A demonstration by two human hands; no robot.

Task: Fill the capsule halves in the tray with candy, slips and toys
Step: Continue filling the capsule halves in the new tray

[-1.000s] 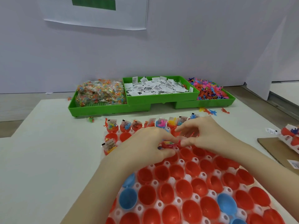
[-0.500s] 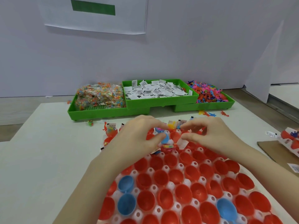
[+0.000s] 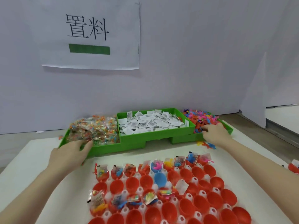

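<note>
A white tray [image 3: 140,189] near me holds red capsule halves [image 3: 186,174] and a blue one [image 3: 160,178]. The back row and part of the third row contain candy, slips and toys. Behind it stand green bins [image 3: 129,143]: candy packets [image 3: 93,128] on the left, white slips [image 3: 150,123] in the middle, small colourful toys [image 3: 205,118] on the right. My left hand [image 3: 69,156] reaches over the candy bin's front rim, its fingertips at the packets and partly hidden. My right hand [image 3: 215,133] is in the toy bin, fingers curled down into the pile.
A few loose toys [image 3: 207,145] lie on the white table in front of the toy bin. Filled capsule halves [image 3: 293,167] sit at the right edge. A wall with a paper sign [image 3: 90,34] rises just behind the bins.
Both hands left the capsule tray and moved apart to the bins, the left to the candy, the right to the toys. The camera tilted up, so more of the wall shows.
</note>
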